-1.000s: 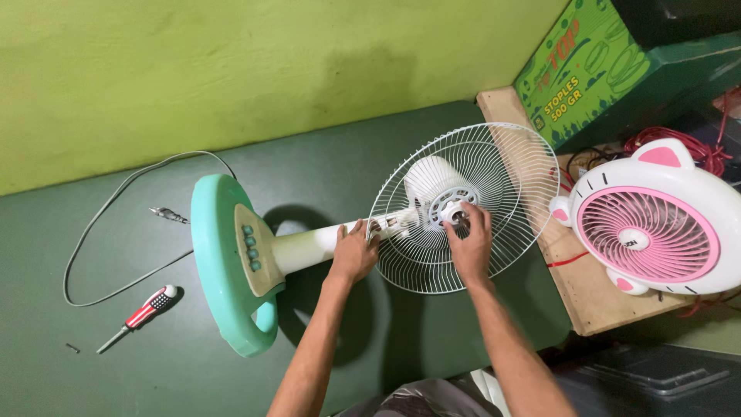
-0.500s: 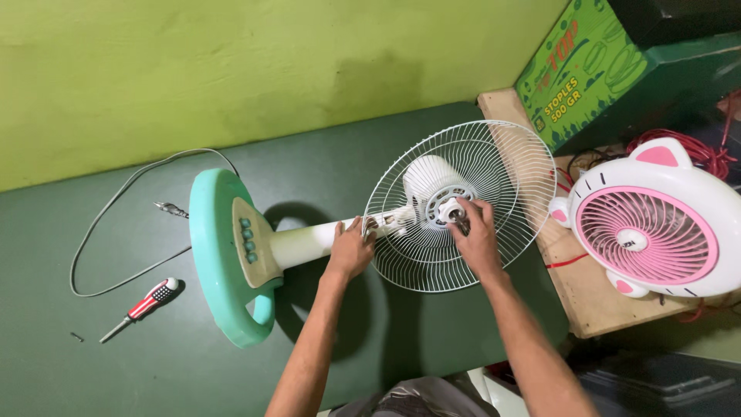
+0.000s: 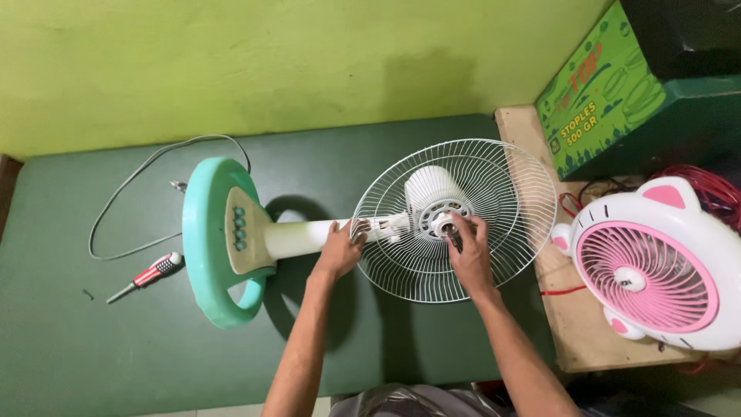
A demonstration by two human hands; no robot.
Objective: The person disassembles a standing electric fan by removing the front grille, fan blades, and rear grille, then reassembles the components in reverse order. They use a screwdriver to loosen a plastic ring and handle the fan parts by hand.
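Fan (image 3: 324, 232) lying flat, base left, grille (image 3: 494, 185) right, both hands holding.

Lying on its side across the green table (image 3: 93, 347): a stand fan (image 3: 309, 235) with round mint-green base (image 3: 202, 232) on edge at left, cream neck level. At right, a white wire rear grille (image 3: 494, 193), bladeless, with white motor housing (image 3: 429, 187) and bare hub (image 3: 443, 223) exposed.

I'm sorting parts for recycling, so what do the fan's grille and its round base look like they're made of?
Grille: probably steel wire with a white coating, going by the thin, evenly spaced spokes and rings with a slight sheen.
Base: moulded plastic by the look, mint green and smooth, with rounded edges and a cream button panel set in.
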